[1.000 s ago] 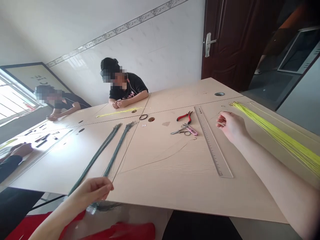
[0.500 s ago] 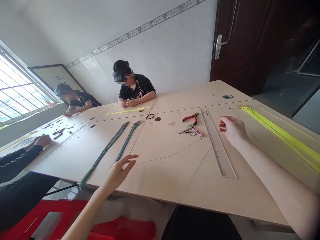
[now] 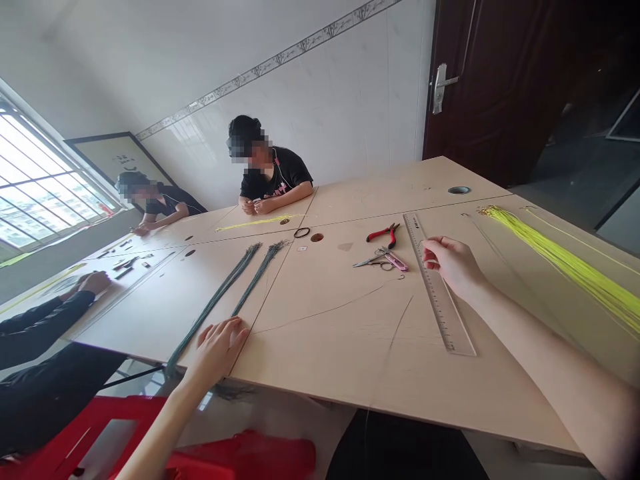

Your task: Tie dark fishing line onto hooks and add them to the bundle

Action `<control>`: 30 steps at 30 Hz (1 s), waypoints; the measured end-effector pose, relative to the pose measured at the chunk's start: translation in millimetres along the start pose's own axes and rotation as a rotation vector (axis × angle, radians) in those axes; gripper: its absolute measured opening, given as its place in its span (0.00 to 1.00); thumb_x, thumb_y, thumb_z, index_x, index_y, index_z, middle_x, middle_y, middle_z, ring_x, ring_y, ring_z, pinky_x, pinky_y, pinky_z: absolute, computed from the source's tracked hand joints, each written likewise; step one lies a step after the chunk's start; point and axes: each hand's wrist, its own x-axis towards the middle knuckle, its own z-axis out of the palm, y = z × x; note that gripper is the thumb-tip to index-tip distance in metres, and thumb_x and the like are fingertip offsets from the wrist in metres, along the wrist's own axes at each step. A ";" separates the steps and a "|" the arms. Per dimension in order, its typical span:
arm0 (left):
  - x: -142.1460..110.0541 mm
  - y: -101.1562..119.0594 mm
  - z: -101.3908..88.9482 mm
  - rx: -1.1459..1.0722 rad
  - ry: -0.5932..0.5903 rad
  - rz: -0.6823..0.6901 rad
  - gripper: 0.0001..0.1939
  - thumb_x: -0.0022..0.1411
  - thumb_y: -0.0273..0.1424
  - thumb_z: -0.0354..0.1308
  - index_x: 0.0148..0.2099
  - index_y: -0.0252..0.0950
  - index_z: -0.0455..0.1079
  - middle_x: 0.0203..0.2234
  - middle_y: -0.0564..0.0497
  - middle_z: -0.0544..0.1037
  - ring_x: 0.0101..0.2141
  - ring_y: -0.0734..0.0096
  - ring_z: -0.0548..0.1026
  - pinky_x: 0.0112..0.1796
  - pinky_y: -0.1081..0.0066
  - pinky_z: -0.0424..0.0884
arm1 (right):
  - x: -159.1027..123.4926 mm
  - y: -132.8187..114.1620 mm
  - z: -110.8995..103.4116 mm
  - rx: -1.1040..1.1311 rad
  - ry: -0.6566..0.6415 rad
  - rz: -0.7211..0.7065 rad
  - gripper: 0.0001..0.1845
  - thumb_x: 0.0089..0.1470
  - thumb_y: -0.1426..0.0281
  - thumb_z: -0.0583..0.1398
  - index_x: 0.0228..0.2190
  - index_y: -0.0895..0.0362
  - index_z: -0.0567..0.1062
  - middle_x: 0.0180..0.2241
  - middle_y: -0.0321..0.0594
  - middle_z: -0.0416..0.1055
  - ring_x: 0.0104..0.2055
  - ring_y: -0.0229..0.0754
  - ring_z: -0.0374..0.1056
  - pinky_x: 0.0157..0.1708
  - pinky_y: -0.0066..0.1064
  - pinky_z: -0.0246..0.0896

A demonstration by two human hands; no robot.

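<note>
My left hand lies low over the near end of a bundle of thin dark green cords, fingers stretched and slightly apart. A second, longer green bundle runs just left of it and over the table edge. My right hand is pinched above a clear ruler; whatever is between its fingertips is too small to make out. Left of the ruler are red-handled pliers, small scissors and a pink-handled cutter. A single thin cord curves across the tabletop.
Bright yellow cords lie in a bundle at the right. A black ring sits near a round table hole. A roll of tape is farther back. Two people sit across the table; another person's hands are at the left.
My left hand has moved left and down onto the green cords, its fingers spreading. My right hand has shifted slightly left, over the ruler, still pinched.
</note>
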 end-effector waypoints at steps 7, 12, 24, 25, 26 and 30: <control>-9.7 19.6 -3.5 0.051 0.011 0.127 0.18 0.66 0.39 0.48 0.53 0.35 0.66 0.51 0.44 0.71 0.54 0.59 0.66 0.55 0.49 0.55 | -2.0 1.5 1.8 -0.024 -0.005 -0.001 0.09 0.59 0.67 0.57 0.35 0.61 0.71 0.31 0.36 0.69 0.28 0.32 0.66 0.27 0.26 0.65; -19.8 30.4 -1.2 0.096 0.016 0.147 0.17 0.65 0.38 0.49 0.52 0.36 0.66 0.50 0.44 0.72 0.51 0.59 0.68 0.54 0.50 0.55 | -1.2 1.8 1.9 -0.031 -0.007 0.005 0.09 0.59 0.67 0.56 0.34 0.61 0.71 0.30 0.36 0.69 0.27 0.31 0.65 0.25 0.25 0.65; -31.3 26.0 -8.4 0.249 0.115 -0.007 0.19 0.62 0.42 0.51 0.42 0.30 0.71 0.45 0.38 0.74 0.49 0.50 0.69 0.53 0.48 0.54 | -0.8 4.1 2.1 -0.037 -0.035 -0.003 0.08 0.59 0.69 0.57 0.33 0.61 0.71 0.29 0.34 0.68 0.25 0.30 0.64 0.23 0.23 0.63; -30.6 27.7 -7.9 0.248 0.124 -0.009 0.20 0.62 0.42 0.50 0.45 0.30 0.70 0.47 0.37 0.72 0.50 0.49 0.68 0.53 0.48 0.54 | -0.5 4.5 1.8 -0.039 -0.037 -0.006 0.08 0.59 0.68 0.57 0.32 0.61 0.71 0.29 0.34 0.68 0.25 0.30 0.64 0.23 0.23 0.63; -29.7 29.1 -7.0 0.240 0.125 -0.002 0.20 0.63 0.41 0.49 0.47 0.31 0.69 0.49 0.37 0.71 0.50 0.49 0.68 0.53 0.48 0.53 | -0.4 4.7 1.7 -0.040 -0.039 -0.008 0.08 0.59 0.68 0.57 0.32 0.61 0.71 0.29 0.34 0.68 0.25 0.30 0.64 0.23 0.23 0.63; -26.9 34.5 -4.0 0.174 0.077 0.074 0.15 0.65 0.39 0.46 0.50 0.42 0.66 0.53 0.45 0.69 0.51 0.57 0.68 0.53 0.52 0.53 | -0.2 5.2 1.8 -0.040 -0.045 -0.012 0.08 0.59 0.68 0.57 0.33 0.61 0.71 0.29 0.34 0.68 0.25 0.30 0.64 0.23 0.23 0.63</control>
